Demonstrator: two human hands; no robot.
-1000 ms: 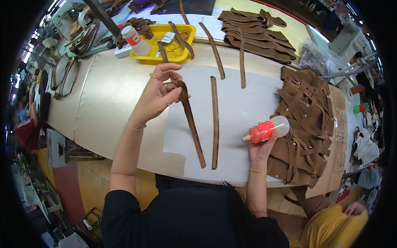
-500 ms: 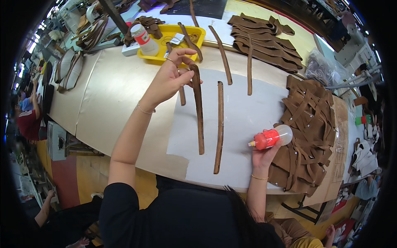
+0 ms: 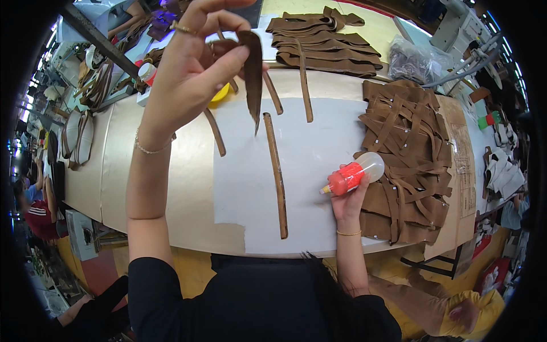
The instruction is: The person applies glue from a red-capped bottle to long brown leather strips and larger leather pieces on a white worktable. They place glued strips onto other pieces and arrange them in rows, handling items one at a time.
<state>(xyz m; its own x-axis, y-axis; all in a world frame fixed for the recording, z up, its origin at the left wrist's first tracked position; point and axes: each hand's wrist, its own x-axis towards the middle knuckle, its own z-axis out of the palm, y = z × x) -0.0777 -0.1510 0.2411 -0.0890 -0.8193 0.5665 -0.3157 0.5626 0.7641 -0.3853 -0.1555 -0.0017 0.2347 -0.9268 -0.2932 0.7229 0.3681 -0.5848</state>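
Observation:
My left hand (image 3: 191, 74) is raised over the table, thumb and fingers pinching the upper end of a brown leather strip (image 3: 253, 80) that hangs down. In my right hand (image 3: 352, 199) lies a squeeze bottle (image 3: 356, 174) with a red label and a clear rounded base, its yellowish tip pointing left. Between my hands another narrow brown strip (image 3: 276, 176) rests on the grey sheet (image 3: 319, 137). Further strips lie beyond it, one (image 3: 215, 132) partly under my left hand and one (image 3: 303, 85) reaching over the table's far edge.
A heap of brown leather straps (image 3: 407, 154) covers the table's right side on cardboard (image 3: 460, 171). Folded brown pieces (image 3: 325, 45) are stacked at the back, beside a plastic bag (image 3: 416, 60). A yellow tray (image 3: 219, 96) is mostly hidden behind my left hand. Other people are nearby.
My left hand has lifted the leather strip higher, toward the camera, and the strip has turned. The right hand still holds the bottle. The whole view has shifted.

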